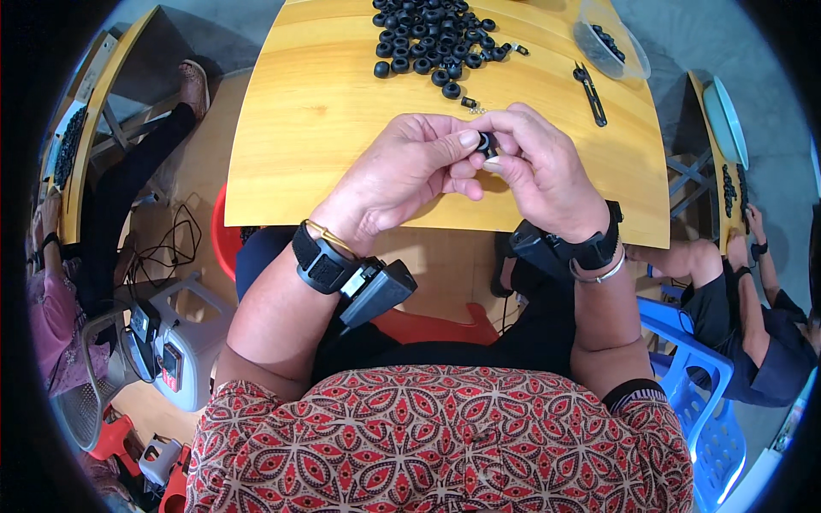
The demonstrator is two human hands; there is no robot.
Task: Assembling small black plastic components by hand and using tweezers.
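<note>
Over the near edge of the wooden table [299, 145], my left hand [406, 171] and my right hand [547, 171] meet. Between their fingertips is a small black round part [487, 144] with a lighter ring showing on it. Both hands are closed in a pinch, and the fingers hide much of the part. Just beyond them lie a small black cylindrical piece [469, 103] with a metallic-looking end and several tiny pale bits [477, 111]. Farther back is a heap of black round parts [421, 65], resembling little rubber caps.
Black thread snips [590, 96] lie on the table's right side, near a clear plastic tub [634, 67] holding black pieces. A blue plastic chair [705, 376] stands at right, a red stool [224, 235] at left. Other people sit at side tables. Cables [175, 244] trail across the left floor.
</note>
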